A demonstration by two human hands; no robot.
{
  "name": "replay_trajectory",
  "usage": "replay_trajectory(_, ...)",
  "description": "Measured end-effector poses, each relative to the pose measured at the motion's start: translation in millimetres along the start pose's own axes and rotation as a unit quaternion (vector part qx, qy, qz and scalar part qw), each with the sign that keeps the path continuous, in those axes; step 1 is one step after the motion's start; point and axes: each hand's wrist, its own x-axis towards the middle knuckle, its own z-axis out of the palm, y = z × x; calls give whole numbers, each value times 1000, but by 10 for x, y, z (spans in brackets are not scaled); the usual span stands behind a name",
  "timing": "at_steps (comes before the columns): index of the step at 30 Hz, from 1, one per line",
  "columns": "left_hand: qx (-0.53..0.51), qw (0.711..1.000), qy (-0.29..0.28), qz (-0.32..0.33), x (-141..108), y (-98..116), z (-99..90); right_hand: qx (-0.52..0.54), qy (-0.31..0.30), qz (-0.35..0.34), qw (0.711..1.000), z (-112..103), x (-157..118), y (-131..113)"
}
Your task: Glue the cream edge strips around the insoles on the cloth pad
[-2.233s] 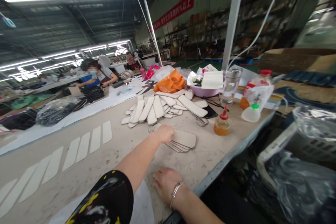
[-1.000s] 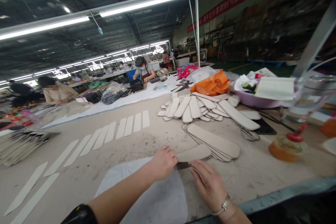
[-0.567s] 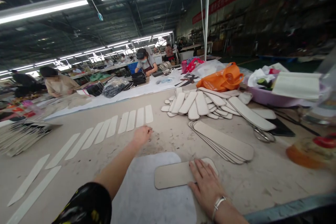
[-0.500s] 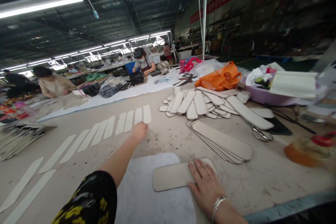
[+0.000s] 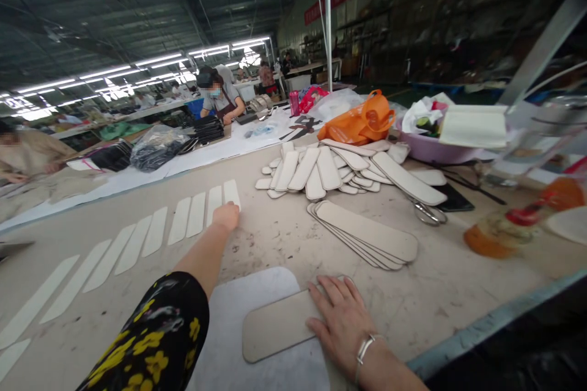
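My left hand [image 5: 227,215] reaches forward to the far end of a row of flat white strips. Its fingers are curled in at the lower end of the last white strip [image 5: 232,191], and the fingertips are partly hidden. My right hand [image 5: 342,321] lies flat, fingers stretched out, over the right end of a beige rounded panel [image 5: 275,325]. Under that panel is a pale sheet [image 5: 220,354] with rounded corners. Beyond my right hand, several similar panels [image 5: 367,229] lie fanned in a stack.
A loose heap of pale panels [image 5: 316,174] lies further back. Scissors [image 5: 427,214] poke out beside it. An orange bag [image 5: 358,121], a lilac basin [image 5: 433,149] and a red-topped bottle [image 5: 499,232] stand to the right. A co-worker [image 5: 222,98] sits across the table.
The view has turned to the right, so the scene sits further left. My left hand has moved slightly further over the last strip. My right hand still rests on the beige panel.
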Motion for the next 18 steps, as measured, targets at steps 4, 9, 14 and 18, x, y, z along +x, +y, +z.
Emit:
replay_trajectory(4,9,999,16,-29,39,-27,43,15,16,-3,1000,-5,-29,-31)
replay_trajectory(9,14,997,65,-35,-217,29,-32,81,103,10,991,-38,-34,-12)
replay_trajectory(14,-183,977,109,25,-1045,178,-340,246,197,43,948,-78,35,95)
replay_trajectory(18,-455,889,49,21,-1736,278,-506,362,195,140,901,-98,100,189)
